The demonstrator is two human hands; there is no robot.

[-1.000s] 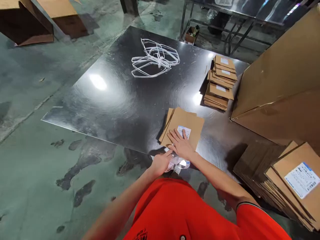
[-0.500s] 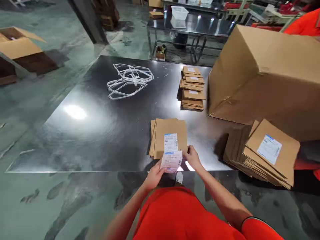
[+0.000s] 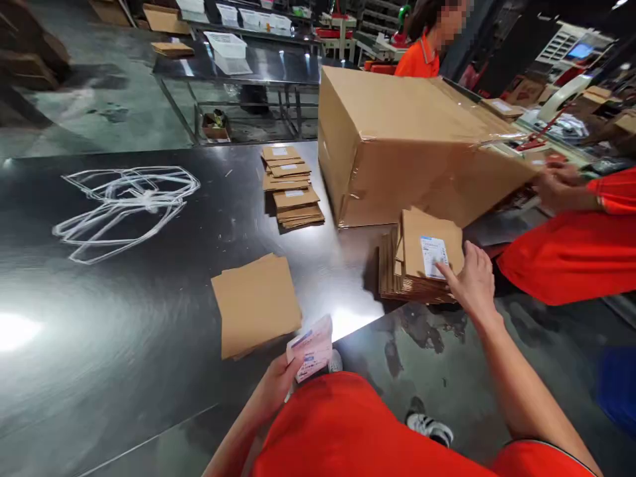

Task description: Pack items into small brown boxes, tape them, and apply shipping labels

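Your hands are well apart. Your left hand (image 3: 277, 384) pinches a folded strip of printed labels (image 3: 312, 351) between thumb and fingers, at the near edge of the metal table (image 3: 159, 361). Your right hand (image 3: 473, 281) is spread at the right edge of the top cardboard mailer (image 3: 432, 224) on the tall stack (image 3: 390, 268), its thumb over the shipping label (image 3: 434, 255); whether it grips the card, I cannot tell. Just beyond the strip lies a low pile of brown cardboard mailers (image 3: 258, 305). Farther back stand smaller labelled bundles (image 3: 294, 199), near the large carton (image 3: 407, 175) that rises behind your tall stack.
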